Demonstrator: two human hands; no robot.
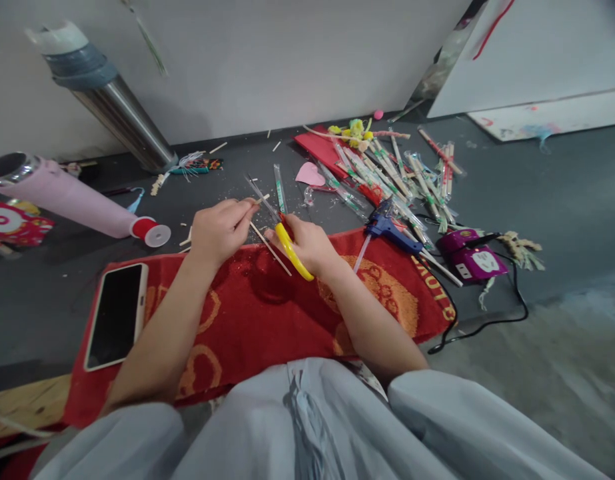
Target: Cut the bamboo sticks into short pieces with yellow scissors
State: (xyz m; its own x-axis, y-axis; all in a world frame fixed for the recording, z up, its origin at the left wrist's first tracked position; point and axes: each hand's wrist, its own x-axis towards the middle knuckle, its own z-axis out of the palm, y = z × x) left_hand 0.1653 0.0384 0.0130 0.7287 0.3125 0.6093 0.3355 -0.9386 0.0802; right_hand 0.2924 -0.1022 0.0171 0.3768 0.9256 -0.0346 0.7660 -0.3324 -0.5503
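Observation:
My left hand [221, 230] is closed, pinching a short pale wooden stick [263, 199] whose end pokes out past the fingertips. My right hand [311, 248] is wrapped round the yellow handle of a pair of scissors [293, 253]. The scissor blades point away from me and lie close to the stick's end; whether they touch it I cannot tell. A longer thin stick [270, 249] slants between the two hands, and what holds its upper end is hidden by my left fingers. Just beyond is a clear wrapper with green print [280, 189].
A red towel [267, 320] carries a phone [116, 317] at left. A steel flask [130, 113], a pink tumbler [82, 193] and a red ribbon spool [150, 231] stand or lie leftward. Wrapped sticks [382, 173], a blue glue gun [392, 230] and a corded purple box [472, 257] are rightward.

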